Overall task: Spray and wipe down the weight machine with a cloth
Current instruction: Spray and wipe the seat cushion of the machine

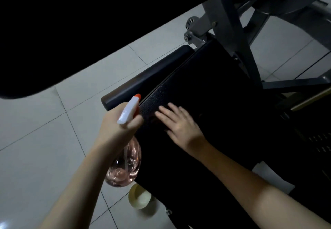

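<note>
The left hand [118, 126] is closed around the neck of a spray bottle [125, 159], a finger near the trigger, though whether it is squeezing cannot be told; the right hand [180, 123] lies flat and open on the black pad [206, 94] of the weight machine, fingers spread, and any cloth under it is too dark to make out, so I cannot say it holds one. The bottle sits just beside the pad's near left edge, touching or nearly touching it; its long axis runs from the pinkish body low toward the camera up to the white head, and the orange nozzle [137, 95] points up and away along the pad edge, toward the dark roller [143, 80] just left of the pad. The risk, as I judge it: from that angle a squeeze could send mist past the pad onto the roller or the tiled floor [44, 139] left of the pad, leaving a slippery patch; spray could also land on the right hand, which rests close by the nozzle; a small cream bowl [139, 199] stands on the floor below the pad's near corner and could be kicked.
</note>
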### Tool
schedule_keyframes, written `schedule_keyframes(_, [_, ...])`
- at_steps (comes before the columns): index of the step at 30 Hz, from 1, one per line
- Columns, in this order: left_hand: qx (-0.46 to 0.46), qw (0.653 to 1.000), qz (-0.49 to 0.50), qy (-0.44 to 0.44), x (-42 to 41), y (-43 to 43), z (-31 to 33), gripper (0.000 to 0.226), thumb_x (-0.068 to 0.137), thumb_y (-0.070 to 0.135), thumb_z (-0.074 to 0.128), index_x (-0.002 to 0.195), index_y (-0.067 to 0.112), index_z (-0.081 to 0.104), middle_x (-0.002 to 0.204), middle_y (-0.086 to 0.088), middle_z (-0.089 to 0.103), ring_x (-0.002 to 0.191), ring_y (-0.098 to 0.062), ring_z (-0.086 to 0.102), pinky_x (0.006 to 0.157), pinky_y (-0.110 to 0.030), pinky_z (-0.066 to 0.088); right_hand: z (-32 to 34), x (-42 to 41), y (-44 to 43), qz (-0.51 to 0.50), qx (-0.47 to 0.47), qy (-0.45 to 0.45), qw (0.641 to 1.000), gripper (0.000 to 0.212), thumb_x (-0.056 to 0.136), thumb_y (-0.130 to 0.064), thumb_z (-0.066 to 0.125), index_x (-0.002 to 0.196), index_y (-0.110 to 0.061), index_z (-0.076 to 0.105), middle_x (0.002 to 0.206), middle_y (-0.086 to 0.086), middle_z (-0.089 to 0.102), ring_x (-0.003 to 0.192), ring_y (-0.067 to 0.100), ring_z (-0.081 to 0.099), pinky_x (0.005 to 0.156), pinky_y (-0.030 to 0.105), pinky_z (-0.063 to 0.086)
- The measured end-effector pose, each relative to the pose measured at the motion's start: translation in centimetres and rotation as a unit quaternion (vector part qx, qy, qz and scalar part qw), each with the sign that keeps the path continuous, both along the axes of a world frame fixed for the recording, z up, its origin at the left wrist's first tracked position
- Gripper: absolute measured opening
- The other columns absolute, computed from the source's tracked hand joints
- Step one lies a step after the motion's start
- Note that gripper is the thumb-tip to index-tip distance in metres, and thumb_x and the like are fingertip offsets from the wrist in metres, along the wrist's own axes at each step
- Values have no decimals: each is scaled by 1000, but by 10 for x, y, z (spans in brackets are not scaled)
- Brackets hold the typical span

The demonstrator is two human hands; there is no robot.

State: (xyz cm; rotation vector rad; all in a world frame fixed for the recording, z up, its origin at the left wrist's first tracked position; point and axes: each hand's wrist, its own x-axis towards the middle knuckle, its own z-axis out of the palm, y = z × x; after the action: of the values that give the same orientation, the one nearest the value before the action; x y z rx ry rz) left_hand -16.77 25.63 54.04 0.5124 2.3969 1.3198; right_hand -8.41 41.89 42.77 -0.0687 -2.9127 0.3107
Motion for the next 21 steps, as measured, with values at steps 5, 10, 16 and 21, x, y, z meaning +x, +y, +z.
schedule_keyframes(5, [-18,999,-25,-12,-2,5,-5,31,66,29,59,83,3,56,65,-6,49,58,-16,43,60,-34,34,17,-21,34,-183,-72,-9,980,67,86,-19,58,147,-24,31,154,-4,27,144,24,20,115,42,11])
schedule_keyframes(10, [-46,998,-27,15,-7,11,-6,42,63,31,57,91,0,59,70,-7,51,62,-15,45,59,-30,34,10,-30,-7,-220,-170,43,960,57,87,-24,47,143,-21,38,150,-1,36,139,25,29,112,43,15])
schedule_keyframes(16, [-46,996,-71,-12,-20,14,-13,34,67,31,56,75,0,48,62,-4,42,58,-14,38,58,-31,31,-12,15,19,-47,3,44,998,63,75,-30,39,138,-24,35,144,-1,46,134,20,31,109,38,20])
schedule_keyframes(21, [-37,994,-97,-44,-24,16,-13,44,71,39,57,79,-3,53,65,-9,49,58,-16,43,59,-32,32,-18,13,-9,-176,-41,36,983,74,70,-24,60,140,-25,34,146,-2,42,136,23,29,111,42,17])
